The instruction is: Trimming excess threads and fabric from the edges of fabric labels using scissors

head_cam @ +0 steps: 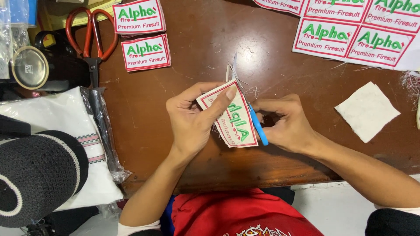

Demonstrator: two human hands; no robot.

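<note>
A person in a red shirt [236, 216] is sitting at a dark brown wooden table [144, 118], seen from above. Both forearms are reaching forward over the table's near edge. The left hand [192, 118] is gripping an embroidered patch [232, 116], white with a red border and green lettering, with the thumb pressing on its upper face and the fingers curling behind it. The patch is being held up just above the middle of the table, tilted on end. The right hand [284, 124] is closing around a small blue-handled cutter [258, 126], whose blade is lying along the patch's right edge and sticking out past its top corner among loose threads.

To the near left, a dark knitted cap [39, 175] is resting on folded white cloth in a clear bag [78, 131]. To the right, a plain white fabric square [366, 111] is lying flat, well apart from the hands. Farther back on the left, two finished patches [142, 37] are lying beside orange-handled scissors [92, 37]. At the far right, a sheet of uncut patches [354, 32] is spreading across the corner.
</note>
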